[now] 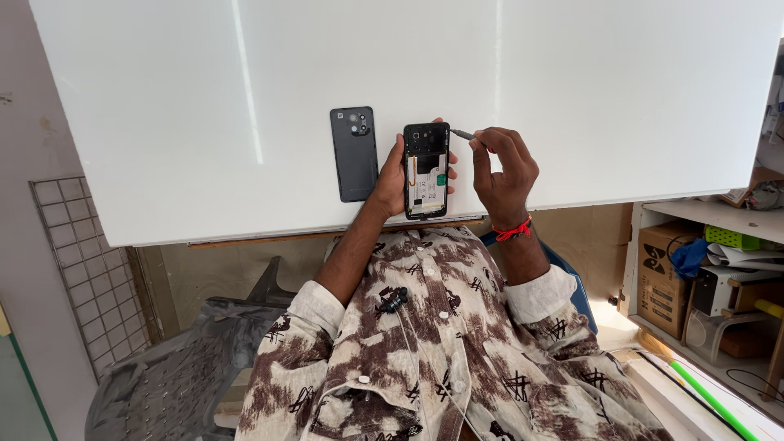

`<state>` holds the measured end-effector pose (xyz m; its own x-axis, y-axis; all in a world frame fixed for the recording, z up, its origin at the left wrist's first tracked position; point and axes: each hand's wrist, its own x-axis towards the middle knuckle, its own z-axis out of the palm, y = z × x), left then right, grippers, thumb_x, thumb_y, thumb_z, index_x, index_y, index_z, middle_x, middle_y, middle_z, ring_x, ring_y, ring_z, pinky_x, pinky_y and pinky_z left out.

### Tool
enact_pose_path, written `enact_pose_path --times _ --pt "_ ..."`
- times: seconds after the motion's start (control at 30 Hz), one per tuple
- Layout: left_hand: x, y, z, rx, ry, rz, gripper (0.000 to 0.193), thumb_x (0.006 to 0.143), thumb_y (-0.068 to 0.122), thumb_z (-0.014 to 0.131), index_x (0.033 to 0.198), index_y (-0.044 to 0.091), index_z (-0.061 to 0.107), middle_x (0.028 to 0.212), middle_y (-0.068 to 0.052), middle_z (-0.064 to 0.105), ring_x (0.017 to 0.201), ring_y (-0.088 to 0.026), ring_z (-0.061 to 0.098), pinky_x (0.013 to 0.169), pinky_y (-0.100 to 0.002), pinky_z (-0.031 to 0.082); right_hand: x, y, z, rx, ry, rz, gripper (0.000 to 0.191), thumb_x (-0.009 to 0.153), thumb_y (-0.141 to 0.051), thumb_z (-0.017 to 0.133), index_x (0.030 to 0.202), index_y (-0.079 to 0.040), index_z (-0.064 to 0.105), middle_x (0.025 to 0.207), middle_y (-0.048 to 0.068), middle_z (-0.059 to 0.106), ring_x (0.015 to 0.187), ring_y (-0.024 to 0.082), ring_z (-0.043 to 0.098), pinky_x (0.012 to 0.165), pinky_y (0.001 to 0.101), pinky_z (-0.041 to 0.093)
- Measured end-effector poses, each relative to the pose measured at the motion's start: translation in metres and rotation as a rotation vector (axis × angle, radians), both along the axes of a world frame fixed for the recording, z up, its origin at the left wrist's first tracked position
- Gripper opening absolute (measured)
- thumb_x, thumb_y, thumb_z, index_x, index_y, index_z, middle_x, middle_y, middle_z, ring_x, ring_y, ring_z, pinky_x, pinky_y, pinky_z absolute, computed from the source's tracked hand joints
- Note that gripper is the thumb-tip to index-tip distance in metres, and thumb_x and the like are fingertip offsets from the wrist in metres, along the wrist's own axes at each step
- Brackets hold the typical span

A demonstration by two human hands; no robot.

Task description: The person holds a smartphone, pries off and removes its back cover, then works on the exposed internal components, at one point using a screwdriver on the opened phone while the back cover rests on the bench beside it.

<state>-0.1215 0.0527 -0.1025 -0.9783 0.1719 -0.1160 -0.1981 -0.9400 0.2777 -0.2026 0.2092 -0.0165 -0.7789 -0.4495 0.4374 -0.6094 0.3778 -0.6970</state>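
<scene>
While my left hand (392, 184) clasps the opened phone (426, 171) on the counter (572, 98), long axis toward me, right hand (502, 167) pinches the screwdriver (462, 134) at its top corner.

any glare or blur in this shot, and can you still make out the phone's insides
Head view: the white table is very bright, with pale streaks of glare across it that wash out its surface; the opened phone in the left hand stays sharp enough to show its boards; the thin tool in the right hand is small but clear; straight edges bow slightly near the frame's sides.
</scene>
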Motion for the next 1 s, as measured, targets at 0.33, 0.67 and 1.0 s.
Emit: enact_pose_path --times 0.33,0.67,1.0 --pt "0.002 0.000 -0.002 -0.015 -0.002 -0.006 0.083 0.105 0.073 0.028 0.169 0.021 0.026 0.128 -0.019 0.063 0.112 -0.031 0.066 0.095 -0.052 0.060 -0.004 -0.005 0.010 0.034 -0.140 0.095 0.012 0.108 -0.003 0.065 0.116 -0.001 0.057 0.109 0.011 0.069 0.100 0.023 0.074 0.085 0.0321 0.062" --pt "0.000 -0.001 -0.001 -0.014 -0.032 -0.001 0.081 0.104 0.073 0.027 0.167 0.022 0.026 0.123 -0.019 0.063 0.109 -0.031 0.067 0.093 -0.051 0.061 -0.014 -0.011 0.003 0.192 -0.074 0.014 0.020 0.106 -0.013 0.073 0.099 -0.003 0.057 0.079 0.009 0.066 0.066 0.021 0.068 0.058 0.0325 0.055" --pt "-0.001 -0.001 0.000 -0.021 -0.052 0.003 0.082 0.102 0.074 0.028 0.167 0.024 0.026 0.120 -0.017 0.063 0.106 -0.029 0.067 0.091 -0.050 0.062 -0.036 -0.009 0.009 0.241 -0.053 0.213 0.015 0.102 0.002 0.067 0.099 -0.001 0.052 0.084 0.010 0.067 0.074 0.024 0.070 0.062 0.0340 0.055"
